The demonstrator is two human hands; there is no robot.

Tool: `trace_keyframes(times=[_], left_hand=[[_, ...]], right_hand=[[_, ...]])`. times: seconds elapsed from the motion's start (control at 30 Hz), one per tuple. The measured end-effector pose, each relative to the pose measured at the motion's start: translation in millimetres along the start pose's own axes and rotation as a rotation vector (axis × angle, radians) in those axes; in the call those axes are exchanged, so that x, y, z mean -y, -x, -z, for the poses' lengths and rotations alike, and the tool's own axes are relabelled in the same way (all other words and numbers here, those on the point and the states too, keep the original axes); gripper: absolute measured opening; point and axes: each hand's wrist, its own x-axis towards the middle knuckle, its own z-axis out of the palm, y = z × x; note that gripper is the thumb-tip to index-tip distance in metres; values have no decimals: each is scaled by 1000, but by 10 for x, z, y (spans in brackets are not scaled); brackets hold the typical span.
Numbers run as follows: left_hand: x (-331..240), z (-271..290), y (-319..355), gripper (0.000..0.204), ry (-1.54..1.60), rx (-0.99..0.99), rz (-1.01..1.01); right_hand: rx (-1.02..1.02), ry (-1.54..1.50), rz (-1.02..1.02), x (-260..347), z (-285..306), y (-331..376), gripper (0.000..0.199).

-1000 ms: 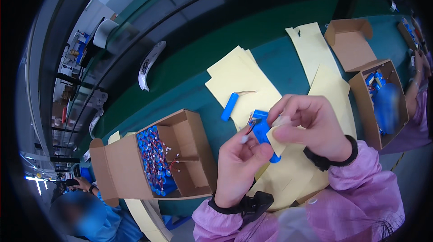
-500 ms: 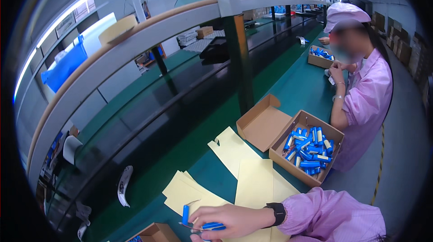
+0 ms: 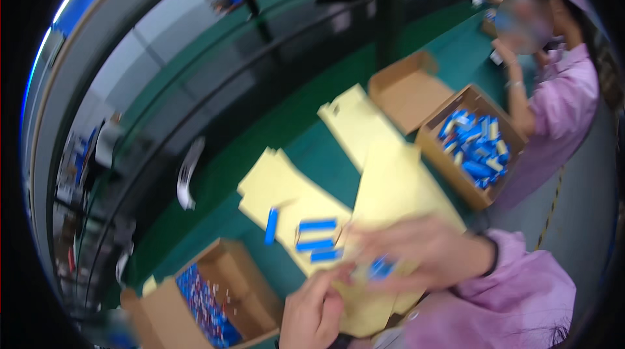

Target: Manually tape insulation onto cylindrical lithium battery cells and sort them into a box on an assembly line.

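My right hand, smeared by motion, is closed around a blue cylindrical battery cell above yellow paper sheets. Beside it, my left hand has curled fingers, thumb and fingertips together near the right fingertips; whatever they pinch is too blurred to name. Just beyond the hands, blue cells lie loosely on the yellow sheets: one upper cell, a middle cell and a lower cell, with thin wires about them. Farther left, another blue cell lies at the sheets' edge.
An open cardboard box with many wired blue cells stands front left. Another cardboard box, full of blue cells with pale labels, is at the right. A co-worker in pink works beyond it. A curved white piece lies left on the dark surface.
The view has tipped downward, bringing in my left hand and the front-left box. My right hand has moved right, away from the cells now lying on the sheets.
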Motion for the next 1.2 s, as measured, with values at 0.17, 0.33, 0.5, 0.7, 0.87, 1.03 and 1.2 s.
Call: trace_keyframes(times=[0.17,0.33,0.5,0.7,0.87,1.03,1.2], left_hand=[[441,-61,-11,34,-322,-107,119],[552,-207,124,52,-371,-19,252],[546,-146,29,47,-287,512,340],[612,-189,118,33,-2,383,46],[616,-190,78,24,455,448,329],[656,-183,38,25,767,477,423],[568,-165,8,38,699,524,327]], right_hand=[[-571,493,-533,-296,754,298,32],[-374,913,-381,-645,730,569,65],[438,228,-133,-186,48,354,44],[550,226,132,-138,-225,329,38],[492,229,239,-116,-208,286,35],[456,219,283,-119,-151,258,28],[432,215,266,-139,-113,234,21]])
